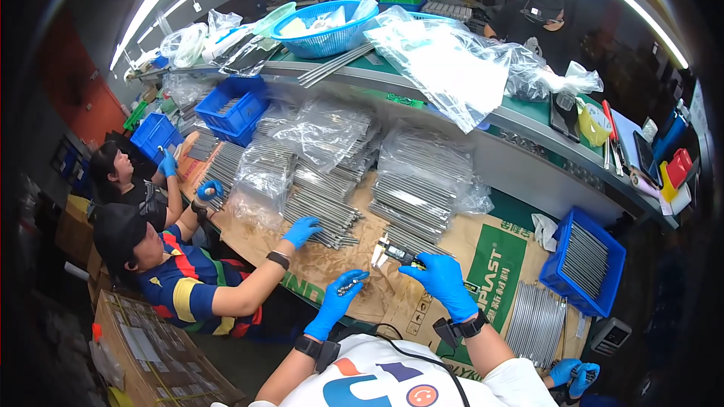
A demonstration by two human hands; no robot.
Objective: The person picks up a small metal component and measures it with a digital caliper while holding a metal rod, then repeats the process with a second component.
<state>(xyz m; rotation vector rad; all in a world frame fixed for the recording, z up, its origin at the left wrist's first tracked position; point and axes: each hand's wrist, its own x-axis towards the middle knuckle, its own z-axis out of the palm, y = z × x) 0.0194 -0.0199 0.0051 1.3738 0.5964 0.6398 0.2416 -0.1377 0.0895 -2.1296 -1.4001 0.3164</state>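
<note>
Though apart from the left hand [337, 307], plastic-covered rods [417, 194] near the caliper [397, 253].

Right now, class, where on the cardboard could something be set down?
Bare cardboard shows between the right hand and the nearest blue bin; a smaller patch lies between the left hand and a co-worker's hand. Bagged rods crowd the far side, loose rods the near right.

The left hand [339, 299] and right hand [446, 280] were bright blue, their wrist straps [311, 345] black; the caliper [400, 252] was black and silver. Brown cardboard [396, 294] carried green print [485, 258] at four o'clock. The rods [536, 324] were silver-grey, the bin [577, 298] there royal blue. At twelve, the basket [332, 46] was light blue; at eight, a co-worker's shirt [187, 283] mixed navy, yellow, red and green.
</note>
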